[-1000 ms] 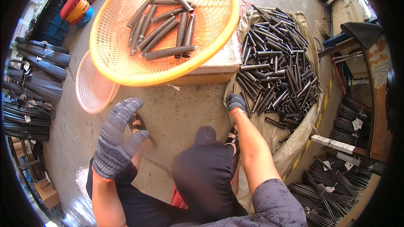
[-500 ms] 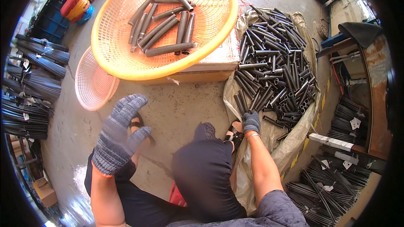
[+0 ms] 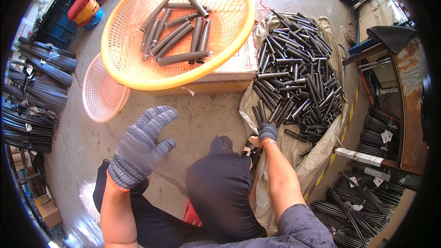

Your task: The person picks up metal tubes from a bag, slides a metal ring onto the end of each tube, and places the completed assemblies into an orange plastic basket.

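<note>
Head view | right hand (image 3: 267, 132) fingers curled at edge of black tube pile (image 3: 296, 85), grasp unclear | left hand (image 3: 140, 144) fingers spread, empty

A pale pink basket (image 3: 102, 93) leans beside a cardboard box (image 3: 232, 71), bundled dark rods (image 3: 34, 96) nearby, possibly steel, on concrete.

Your gloves (image 3: 140, 149) are grey-blue speckled knit with orange cuffs. The large basket (image 3: 138, 71) is orange-yellow mesh, the small basket (image 3: 98, 96) pale pink. The tubes (image 3: 298, 82) are dark grey.
</note>
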Available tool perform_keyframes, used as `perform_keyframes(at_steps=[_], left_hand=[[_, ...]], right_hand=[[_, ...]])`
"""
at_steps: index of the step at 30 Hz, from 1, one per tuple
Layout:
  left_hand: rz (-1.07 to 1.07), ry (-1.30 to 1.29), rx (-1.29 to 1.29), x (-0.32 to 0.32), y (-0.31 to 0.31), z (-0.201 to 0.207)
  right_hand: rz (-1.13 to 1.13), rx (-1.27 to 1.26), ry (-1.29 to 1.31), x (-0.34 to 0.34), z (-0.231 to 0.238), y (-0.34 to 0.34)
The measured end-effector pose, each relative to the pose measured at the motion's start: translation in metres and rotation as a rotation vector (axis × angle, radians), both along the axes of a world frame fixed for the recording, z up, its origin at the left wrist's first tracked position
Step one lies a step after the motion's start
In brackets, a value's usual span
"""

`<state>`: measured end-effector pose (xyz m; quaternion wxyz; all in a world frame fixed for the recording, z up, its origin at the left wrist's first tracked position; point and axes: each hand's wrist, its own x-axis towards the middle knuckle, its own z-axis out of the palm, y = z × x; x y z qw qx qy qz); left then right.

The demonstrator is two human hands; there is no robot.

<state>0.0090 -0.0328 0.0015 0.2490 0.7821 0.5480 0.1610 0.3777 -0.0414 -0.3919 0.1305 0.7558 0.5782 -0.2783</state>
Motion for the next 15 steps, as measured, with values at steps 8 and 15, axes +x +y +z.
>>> perform_keyframes(at_steps=[8,15], left_hand=[[-0.042,0.031,-0.025,0.000,0.005,-0.004],[-0.068,0.014,0.001,0.003,0.004,-0.001]], right_hand=[[0.125,0.017,0.057,0.005,-0.007,0.010],[-0.017,0.150,0.329,0.027,-0.002,-0.011]])
